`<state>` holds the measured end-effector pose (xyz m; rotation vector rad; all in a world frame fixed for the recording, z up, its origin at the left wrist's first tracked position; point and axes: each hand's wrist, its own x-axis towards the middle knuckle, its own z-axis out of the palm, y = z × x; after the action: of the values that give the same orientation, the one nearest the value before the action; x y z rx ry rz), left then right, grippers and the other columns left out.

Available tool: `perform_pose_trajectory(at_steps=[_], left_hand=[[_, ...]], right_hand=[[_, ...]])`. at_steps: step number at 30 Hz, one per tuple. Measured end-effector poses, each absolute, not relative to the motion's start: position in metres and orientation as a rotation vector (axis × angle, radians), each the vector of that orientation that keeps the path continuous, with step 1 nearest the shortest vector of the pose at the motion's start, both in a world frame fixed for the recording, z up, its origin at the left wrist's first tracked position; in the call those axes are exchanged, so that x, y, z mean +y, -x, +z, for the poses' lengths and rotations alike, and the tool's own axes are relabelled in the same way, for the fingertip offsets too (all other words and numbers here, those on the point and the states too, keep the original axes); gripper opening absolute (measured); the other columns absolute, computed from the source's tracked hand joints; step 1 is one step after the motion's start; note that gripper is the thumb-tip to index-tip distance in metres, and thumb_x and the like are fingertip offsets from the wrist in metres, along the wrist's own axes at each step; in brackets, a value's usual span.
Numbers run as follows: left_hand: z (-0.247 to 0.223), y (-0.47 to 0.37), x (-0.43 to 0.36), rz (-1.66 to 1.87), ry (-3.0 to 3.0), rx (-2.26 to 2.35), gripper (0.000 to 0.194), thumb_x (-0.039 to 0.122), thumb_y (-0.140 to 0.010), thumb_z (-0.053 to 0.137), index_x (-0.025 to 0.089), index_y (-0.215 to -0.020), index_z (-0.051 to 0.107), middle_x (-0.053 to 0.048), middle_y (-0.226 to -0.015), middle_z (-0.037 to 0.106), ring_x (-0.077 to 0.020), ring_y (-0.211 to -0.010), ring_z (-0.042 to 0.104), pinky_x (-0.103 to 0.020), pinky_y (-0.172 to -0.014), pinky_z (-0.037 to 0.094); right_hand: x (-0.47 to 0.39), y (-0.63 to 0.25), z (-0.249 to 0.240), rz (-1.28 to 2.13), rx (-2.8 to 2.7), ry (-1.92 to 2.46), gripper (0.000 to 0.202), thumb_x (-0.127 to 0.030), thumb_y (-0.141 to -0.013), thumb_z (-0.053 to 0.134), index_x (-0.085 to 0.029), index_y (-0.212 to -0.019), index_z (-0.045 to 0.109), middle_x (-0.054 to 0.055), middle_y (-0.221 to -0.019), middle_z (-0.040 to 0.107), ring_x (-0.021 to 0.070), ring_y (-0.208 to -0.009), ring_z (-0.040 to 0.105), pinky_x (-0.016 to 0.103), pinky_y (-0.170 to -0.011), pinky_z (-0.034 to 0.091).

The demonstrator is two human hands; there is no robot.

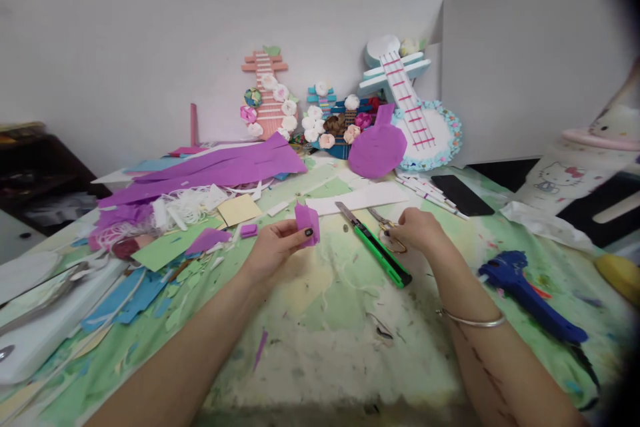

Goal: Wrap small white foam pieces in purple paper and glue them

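Observation:
My left hand (274,247) pinches a small purple paper piece (308,223), folded or wrapped into a block shape, between thumb and fingers above the table. To the right, my right hand (417,230) has its fingers closed at the gold handles of a pair of scissors (384,221), whose blades point up and left. Between the hands lies a green utility knife (377,250) with its blade out. A white foam strip (370,199) lies just beyond it. Left of my left hand sits a small purple block (249,231).
Purple paper sheets (225,163), white string (187,207) and paper scraps cover the left side. Decorated lute-shaped crafts (270,97) and a purple round-bodied piece (379,147) stand behind. At right are a blue glue gun (533,297), a black phone (463,194) and a cup (565,173).

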<state>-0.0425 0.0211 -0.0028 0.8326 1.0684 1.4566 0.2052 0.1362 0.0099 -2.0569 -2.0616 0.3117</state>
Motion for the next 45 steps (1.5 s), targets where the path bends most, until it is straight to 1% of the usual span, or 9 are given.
perform_pose_trajectory(at_steps=[5,9,12,17,19,22,30,38,45], left_hand=[[0.001,0.044,0.022,1.516,-0.638,0.992,0.029,0.018,-0.053,0.086,0.012,-0.079,0.073,-0.003,-0.073,0.072,-0.0089,-0.066,0.064,-0.021,-0.067,0.050],[0.003,0.044,0.021,1.600,-0.530,0.913,0.028,0.015,-0.055,0.084,0.014,-0.080,0.071,-0.001,-0.074,0.072,-0.0092,-0.066,0.065,-0.021,-0.065,0.051],[0.003,0.045,0.023,1.640,-0.469,0.881,0.022,0.009,-0.059,0.080,0.013,-0.078,0.070,-0.002,-0.074,0.073,-0.0108,-0.068,0.066,-0.023,-0.067,0.053],[0.003,0.047,0.025,1.690,-0.432,0.827,0.017,0.004,-0.064,0.075,0.013,-0.076,0.069,-0.003,-0.077,0.073,-0.0106,-0.072,0.066,-0.024,-0.076,0.053],[0.003,0.049,0.025,1.698,-0.438,0.825,0.017,0.005,-0.063,0.077,0.013,-0.076,0.069,-0.002,-0.073,0.071,-0.0101,-0.069,0.065,-0.024,-0.073,0.052],[0.001,0.052,0.026,1.736,-0.425,0.834,0.019,0.008,-0.060,0.080,0.014,-0.073,0.068,0.000,-0.067,0.069,-0.0094,-0.063,0.063,-0.024,-0.066,0.050],[0.004,0.052,0.026,1.829,-0.436,0.794,0.026,0.009,-0.052,0.084,0.014,-0.072,0.068,0.000,-0.067,0.070,-0.0090,-0.061,0.062,-0.021,-0.061,0.050],[0.003,0.047,0.024,1.764,-0.506,0.832,0.029,0.013,-0.051,0.086,0.012,-0.075,0.069,0.000,-0.066,0.069,-0.0069,-0.058,0.060,-0.019,-0.059,0.049],[0.001,0.042,0.022,1.705,-0.552,0.840,0.031,0.016,-0.052,0.086,0.012,-0.078,0.070,0.000,-0.069,0.070,-0.0067,-0.061,0.061,-0.018,-0.061,0.049]], right_hand=[[0.136,-0.199,0.006,0.383,-2.169,2.072,0.012,-0.022,-0.059,0.067,-0.014,-0.068,0.066,0.015,-0.070,0.067,0.0291,-0.074,0.064,0.029,-0.052,0.036],[0.135,-0.206,0.015,0.450,-2.102,2.068,0.020,-0.034,-0.068,0.062,-0.015,-0.061,0.063,0.013,-0.061,0.065,0.0270,-0.069,0.064,0.030,-0.052,0.036],[0.131,-0.210,0.026,0.532,-2.039,2.014,0.026,-0.039,-0.074,0.057,-0.016,-0.064,0.063,0.008,-0.057,0.064,0.0205,-0.061,0.062,0.028,-0.053,0.039],[0.108,-0.191,0.036,0.898,-1.724,1.448,0.030,-0.045,-0.067,0.065,-0.017,-0.077,0.056,0.000,-0.058,0.056,0.0099,-0.047,0.046,0.023,-0.046,0.034],[0.094,-0.178,0.035,1.154,-1.725,1.183,0.037,-0.051,-0.065,0.066,-0.017,-0.074,0.054,-0.003,-0.054,0.048,0.0084,-0.045,0.039,0.023,-0.044,0.029],[0.076,-0.163,0.030,1.350,-1.916,0.906,0.042,-0.058,-0.070,0.061,-0.017,-0.070,0.052,-0.004,-0.056,0.042,0.0090,-0.050,0.037,0.024,-0.047,0.029],[0.066,-0.153,0.020,1.170,-2.296,0.943,0.047,-0.059,-0.072,0.061,-0.018,-0.058,0.043,-0.004,-0.056,0.033,0.0092,-0.054,0.029,0.024,-0.047,0.021],[0.064,-0.147,0.018,1.297,-2.228,0.884,0.058,-0.075,-0.070,0.052,-0.018,-0.059,0.043,-0.005,-0.054,0.030,0.0078,-0.048,0.028,0.025,-0.044,0.019],[0.063,-0.146,0.015,1.359,-2.176,0.859,0.057,-0.073,-0.070,0.056,-0.018,-0.059,0.043,-0.006,-0.054,0.031,0.0071,-0.047,0.030,0.024,-0.043,0.021]])
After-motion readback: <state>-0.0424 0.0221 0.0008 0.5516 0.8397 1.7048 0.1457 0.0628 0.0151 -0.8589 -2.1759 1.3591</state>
